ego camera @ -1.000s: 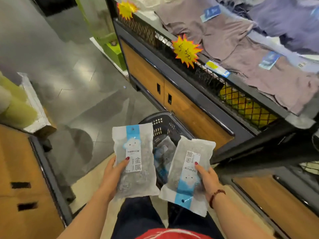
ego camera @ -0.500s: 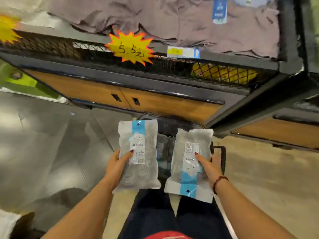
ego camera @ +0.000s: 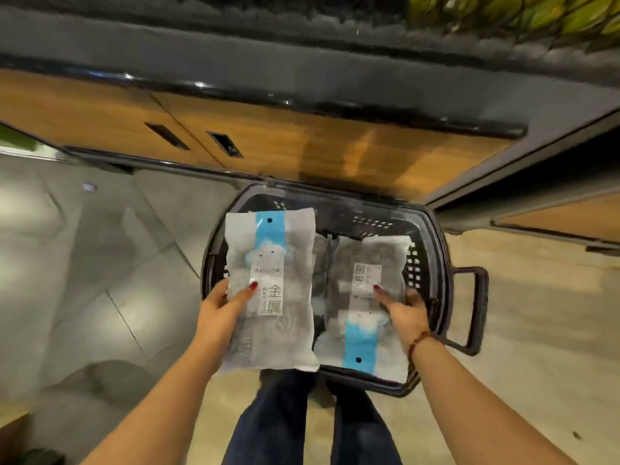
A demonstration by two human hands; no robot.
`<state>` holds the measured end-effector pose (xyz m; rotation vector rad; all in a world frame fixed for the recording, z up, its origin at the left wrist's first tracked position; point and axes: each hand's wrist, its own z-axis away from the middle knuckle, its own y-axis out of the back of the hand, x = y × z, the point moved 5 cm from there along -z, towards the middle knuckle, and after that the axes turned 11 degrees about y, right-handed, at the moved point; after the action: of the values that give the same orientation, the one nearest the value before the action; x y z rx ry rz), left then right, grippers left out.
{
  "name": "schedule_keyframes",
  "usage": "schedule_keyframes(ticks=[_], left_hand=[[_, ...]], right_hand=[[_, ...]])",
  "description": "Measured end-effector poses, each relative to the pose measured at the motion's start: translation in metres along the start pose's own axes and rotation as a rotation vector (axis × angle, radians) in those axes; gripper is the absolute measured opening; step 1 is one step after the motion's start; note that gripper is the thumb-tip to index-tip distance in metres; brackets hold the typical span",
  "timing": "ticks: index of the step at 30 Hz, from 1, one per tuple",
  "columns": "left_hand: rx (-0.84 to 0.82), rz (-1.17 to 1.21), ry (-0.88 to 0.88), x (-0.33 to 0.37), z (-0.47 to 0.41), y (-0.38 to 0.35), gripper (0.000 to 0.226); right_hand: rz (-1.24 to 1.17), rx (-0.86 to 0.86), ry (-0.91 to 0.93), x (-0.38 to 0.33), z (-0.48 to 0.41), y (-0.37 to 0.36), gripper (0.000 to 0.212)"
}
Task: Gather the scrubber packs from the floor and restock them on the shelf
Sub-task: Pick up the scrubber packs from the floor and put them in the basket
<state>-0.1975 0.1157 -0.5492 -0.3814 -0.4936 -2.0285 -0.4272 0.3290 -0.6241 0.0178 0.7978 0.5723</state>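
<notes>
**Two scrubber packs in hand above the basket, none on a shelf yet**

The left hand (ego camera: 224, 307) pinches one scrubber pack (ego camera: 271, 263) at centre frame, thumb on its label and fingers behind. The right hand (ego camera: 402, 310) holds a second pack (ego camera: 365, 297) the same way just to the right, its blue band pointing down. Both are flat, frosted plastic pouches with dark, wiry scrubbers showing through. They hang over a dark perforated plastic basket (ego camera: 416, 263), below the wood-grain shelf base (ego camera: 335, 149) in the upper frame. Gathering looks partly done; restocking is not yet begun.
</notes>
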Motion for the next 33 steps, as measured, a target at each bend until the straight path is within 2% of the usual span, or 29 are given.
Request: schedule_keyframes(ticks=[6,9,11,14,18,21,23,24,26,27,29,30,33], left_hand=[[0.039,0.045,0.017,-0.027,-0.067,-0.013,0.014],[-0.022,0.052,0.006,-0.035,-0.087,-0.021,0.024],[-0.042,0.045,0.001,-0.041,-0.097,-0.023,0.023],[-0.050,0.082,0.021,-0.049,-0.112,-0.026,0.021],[-0.066,0.065,0.049,-0.056,-0.129,-0.026,0.028],[-0.086,0.035,0.048,-0.059,-0.133,-0.028,0.030],[-0.094,0.025,0.046,-0.059,-0.131,-0.031,0.035],[-0.097,0.025,0.049,-0.059,-0.130,-0.034,0.038],[-0.105,0.025,0.062,-0.059,-0.128,-0.043,0.039],[-0.105,0.025,0.070,-0.059,-0.128,-0.048,0.035],[-0.094,0.026,0.088,-0.060,-0.129,-0.057,0.027],[-0.093,0.023,0.097,-0.061,-0.130,-0.061,0.025],[-0.108,-0.010,0.111,-0.066,-0.137,-0.072,0.029]], right_hand=[[0.061,-0.025,-0.011,0.061,-0.073,-0.023,0.030],[0.092,-0.009,-0.051,0.089,-0.101,-0.032,0.039],[0.117,-0.006,-0.051,0.106,-0.118,-0.038,0.043],[0.114,-0.050,-0.023,0.121,-0.137,-0.049,0.029],[0.150,-0.075,-0.053,0.130,-0.156,-0.059,0.031],[0.336,-0.019,-0.009,0.129,-0.154,-0.056,0.050],[0.332,-0.001,0.092,0.111,-0.135,-0.060,0.054],[0.278,-0.048,0.120,0.102,-0.123,-0.066,0.052],[0.037,-0.248,0.047,0.087,-0.092,-0.083,0.049],[-0.060,-0.385,-0.001,0.082,-0.077,-0.092,0.054],[-0.049,-0.570,-0.035,0.078,-0.051,-0.103,0.071],[-0.035,-0.591,-0.023,0.078,-0.044,-0.106,0.072],[-0.082,-0.499,0.029,0.076,-0.040,-0.106,0.046]])
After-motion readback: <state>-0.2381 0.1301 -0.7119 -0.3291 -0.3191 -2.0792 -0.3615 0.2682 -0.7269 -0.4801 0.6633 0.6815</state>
